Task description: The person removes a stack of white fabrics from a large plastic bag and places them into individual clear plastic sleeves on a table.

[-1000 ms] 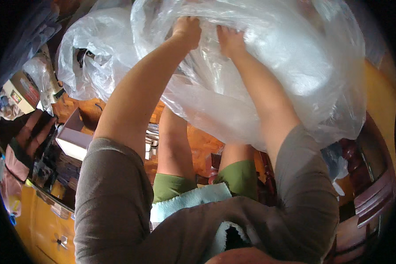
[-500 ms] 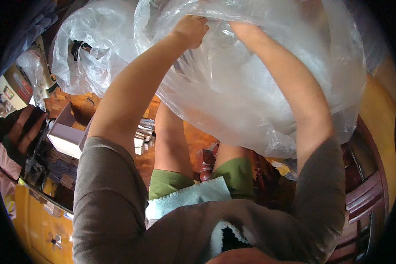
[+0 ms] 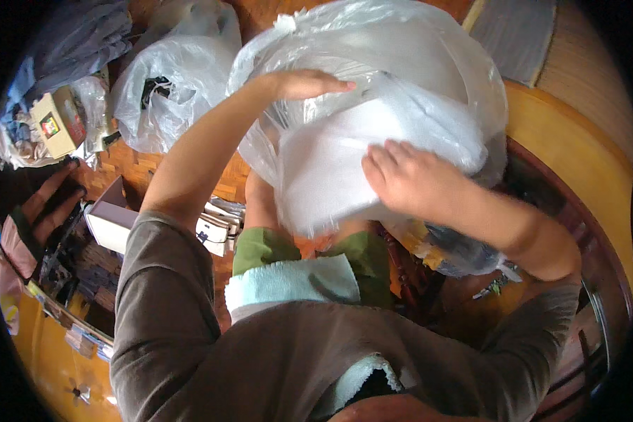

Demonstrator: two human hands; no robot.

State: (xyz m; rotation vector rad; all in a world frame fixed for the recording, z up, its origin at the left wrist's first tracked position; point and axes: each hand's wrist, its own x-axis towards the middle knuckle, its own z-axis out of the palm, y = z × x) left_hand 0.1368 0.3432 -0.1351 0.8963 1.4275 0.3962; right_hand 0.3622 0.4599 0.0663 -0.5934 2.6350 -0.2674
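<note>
A large clear plastic bag (image 3: 464, 77) stands in front of me, its mouth facing me. A white, soft-looking sheet or flat stack (image 3: 330, 165) sticks out of the bag toward my lap; its exact kind I cannot make out. My right hand (image 3: 411, 176) is closed on the white sheet, slightly blurred, fingers curled over its upper face. My left hand (image 3: 309, 83) stretches across the bag's opening with fingers extended and holds nothing; it lies against or just above the plastic rim.
Another plastic bag (image 3: 179, 91) stands at the left on the wooden floor. A white and mauve box (image 3: 112, 225) and several small white pouches (image 3: 216, 228) lie nearer. A light blue cloth (image 3: 295, 285) covers my lap. Dark red carved wooden furniture (image 3: 598, 232) curves along the right.
My right hand has come out of the bag toward me with the white sheet. My left hand has loosened and flattened over the opening. The bag sits lower, and the view has shifted.
</note>
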